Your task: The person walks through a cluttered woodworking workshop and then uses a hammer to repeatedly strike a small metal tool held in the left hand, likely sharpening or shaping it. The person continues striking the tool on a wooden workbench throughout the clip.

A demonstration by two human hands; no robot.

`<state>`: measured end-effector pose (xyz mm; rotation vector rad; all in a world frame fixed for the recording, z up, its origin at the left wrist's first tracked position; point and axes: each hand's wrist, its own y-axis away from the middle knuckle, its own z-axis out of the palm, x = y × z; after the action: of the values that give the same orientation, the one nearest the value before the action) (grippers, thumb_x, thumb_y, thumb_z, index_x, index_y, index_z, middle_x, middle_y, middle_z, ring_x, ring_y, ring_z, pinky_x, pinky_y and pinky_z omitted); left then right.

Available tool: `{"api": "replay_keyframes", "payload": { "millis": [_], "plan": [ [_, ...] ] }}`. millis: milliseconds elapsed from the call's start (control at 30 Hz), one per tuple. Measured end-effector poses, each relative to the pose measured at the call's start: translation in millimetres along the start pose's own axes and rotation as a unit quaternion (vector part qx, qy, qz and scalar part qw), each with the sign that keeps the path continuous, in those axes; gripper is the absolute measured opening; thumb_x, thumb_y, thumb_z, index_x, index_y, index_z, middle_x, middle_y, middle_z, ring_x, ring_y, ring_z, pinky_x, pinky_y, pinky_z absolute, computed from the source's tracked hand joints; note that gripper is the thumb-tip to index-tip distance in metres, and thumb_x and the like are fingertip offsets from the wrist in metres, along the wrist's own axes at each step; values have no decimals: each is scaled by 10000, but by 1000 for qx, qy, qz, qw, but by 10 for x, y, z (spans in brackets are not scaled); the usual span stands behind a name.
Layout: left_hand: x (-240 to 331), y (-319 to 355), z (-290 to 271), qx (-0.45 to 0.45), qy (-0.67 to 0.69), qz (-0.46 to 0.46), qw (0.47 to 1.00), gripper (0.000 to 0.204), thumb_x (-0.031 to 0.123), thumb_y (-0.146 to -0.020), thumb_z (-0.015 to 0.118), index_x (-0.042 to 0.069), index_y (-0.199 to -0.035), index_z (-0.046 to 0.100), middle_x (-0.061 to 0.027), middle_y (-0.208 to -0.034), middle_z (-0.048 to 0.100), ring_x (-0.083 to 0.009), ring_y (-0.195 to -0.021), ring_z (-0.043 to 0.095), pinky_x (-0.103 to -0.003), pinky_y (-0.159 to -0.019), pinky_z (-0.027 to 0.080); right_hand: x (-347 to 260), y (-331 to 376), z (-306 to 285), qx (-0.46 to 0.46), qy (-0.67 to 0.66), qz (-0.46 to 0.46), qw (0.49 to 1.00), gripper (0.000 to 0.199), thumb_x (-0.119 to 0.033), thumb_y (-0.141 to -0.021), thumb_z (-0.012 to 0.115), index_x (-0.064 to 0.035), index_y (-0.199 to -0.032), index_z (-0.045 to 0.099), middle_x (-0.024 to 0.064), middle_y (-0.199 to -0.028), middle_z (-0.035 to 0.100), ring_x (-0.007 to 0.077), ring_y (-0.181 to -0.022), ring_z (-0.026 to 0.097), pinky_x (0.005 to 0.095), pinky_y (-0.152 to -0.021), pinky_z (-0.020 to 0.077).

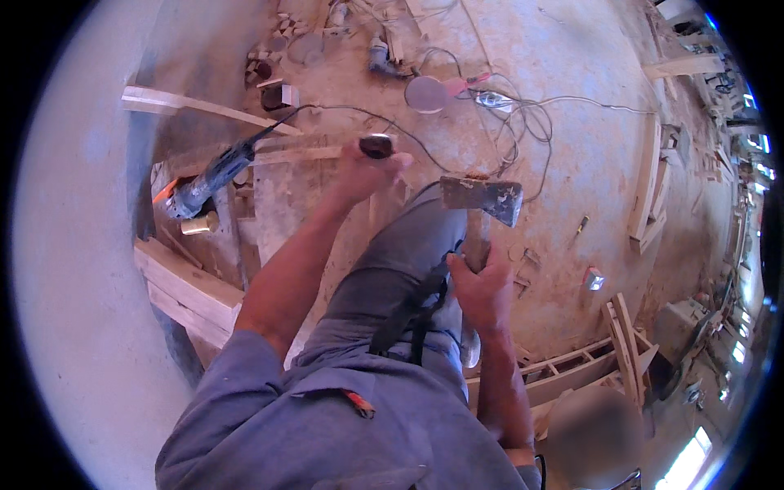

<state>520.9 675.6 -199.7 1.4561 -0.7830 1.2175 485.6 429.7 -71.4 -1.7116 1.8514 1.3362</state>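
My right hand (482,286) grips the wooden handle of a hatchet (483,200), whose steel head is raised above my bent knee. My left hand (367,171) is closed around a tool with a dark rounded handle end (377,146), held upright over wooden strips (298,155) on a bench. Its lower part is hidden by my fingers. My knee in grey trousers (408,261) lies between both hands.
A blue angle grinder (208,180) with a black cord lies on the bench at left, beside a small brass cup (198,224). Wooden planks (184,290) sit lower left. Cables (514,114), a round disc (426,94) and wood frames (649,188) litter the dusty floor.
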Motion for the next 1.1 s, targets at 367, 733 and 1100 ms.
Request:
{"api": "replay_keyframes", "payload": {
  "millis": [367,733,1100],
  "plan": [
    [97,-7,115,-8,-109,0,994,229,171,-844,799,68,-714,641,38,-664,624,-55,-616,559,-276,-569,469,-261,-11,-127,3,-6,-2,1000,309,-136,-879,740,25,-1124,644,199,-848,702,258,-763,693,399,-708,539],
    [135,184,128,-65,-129,66,987,126,121,-836,788,30,-902,732,-18,-796,718,-113,-738,663,-303,-644,528,-679,60,-228,104,-30,-144,984,230,-110,-859,768,-5,-1007,627,68,-762,656,129,-675,598,338,-604,499],
    [98,393,256,-181,454,-58,870,188,70,-918,699,86,-1103,673,-55,-991,708,-211,-903,703,-372,-763,571,-524,16,95,-84,102,-114,985,294,-185,-924,668,-25,-1153,577,280,-906,690,498,-869,665,544,-726,520]
  ]
}}
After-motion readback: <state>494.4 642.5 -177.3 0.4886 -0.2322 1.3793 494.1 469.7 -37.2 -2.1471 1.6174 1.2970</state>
